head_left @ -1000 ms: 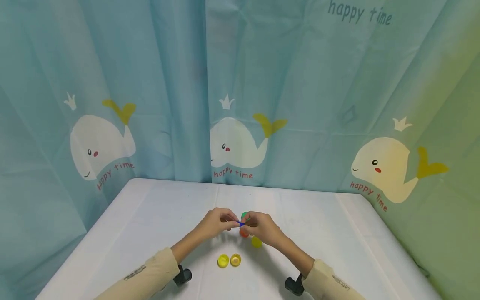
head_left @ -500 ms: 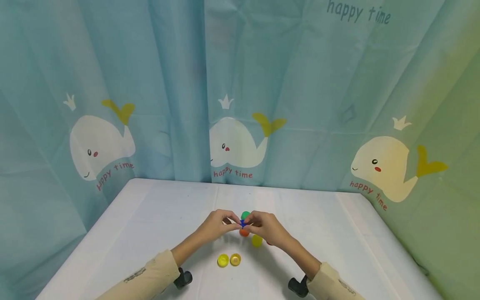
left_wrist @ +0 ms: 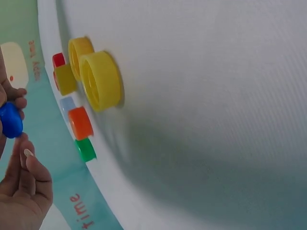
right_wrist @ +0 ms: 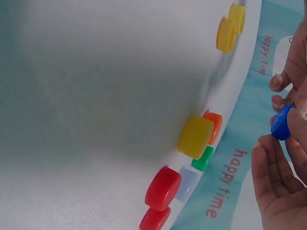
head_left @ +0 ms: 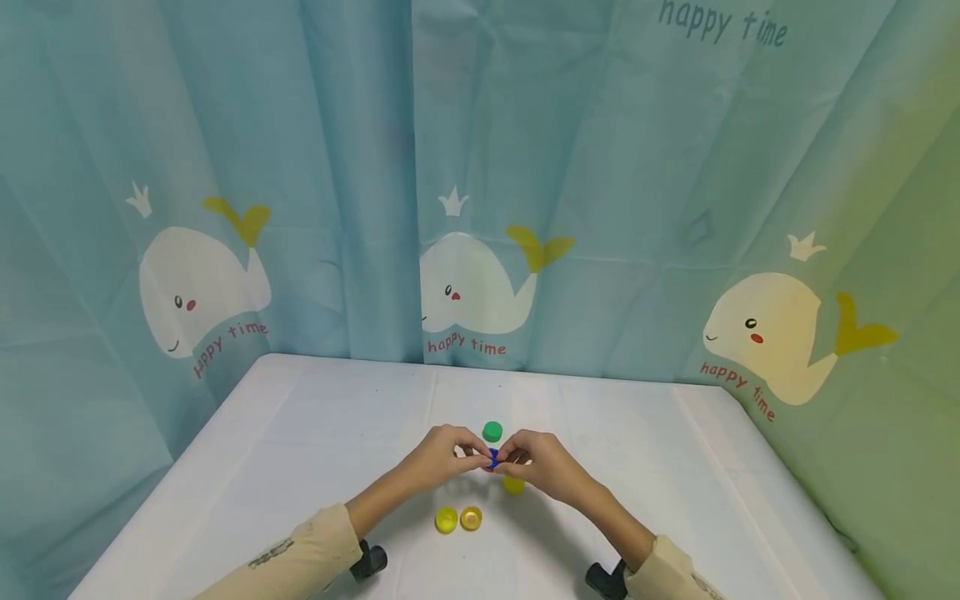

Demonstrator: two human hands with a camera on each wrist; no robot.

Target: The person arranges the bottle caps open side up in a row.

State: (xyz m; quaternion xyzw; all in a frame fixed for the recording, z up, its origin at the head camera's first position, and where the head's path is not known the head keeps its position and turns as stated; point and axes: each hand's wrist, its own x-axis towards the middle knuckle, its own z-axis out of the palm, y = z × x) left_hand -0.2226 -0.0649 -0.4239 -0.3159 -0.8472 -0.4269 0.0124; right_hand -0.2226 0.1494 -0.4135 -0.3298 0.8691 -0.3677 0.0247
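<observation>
A small, glossy blue piece with a rounded side is held above the table, between both hands. My left hand pinches its left side with thumb and index finger. On its right side my right hand has thumb and fingertips closed. Fingers cover much of the piece, so its full shape cannot be told. In the left wrist view the blue piece lies between the two hands' fingertips. Beneath the hands are an orange cap, mostly hidden from the head, and a yellow cap. Behind them sits a green cap.
Two yellow caps, one lighter and one more golden, lie hollow side up near the front of the white table. Red caps and a pale bluish cap show in the right wrist view. A whale-print curtain hangs behind.
Both hands have shifted slightly right and nearer with the blue piece, uncovering the green cap. The blue piece has turned between the fingers. The caps on the table have stayed put.
</observation>
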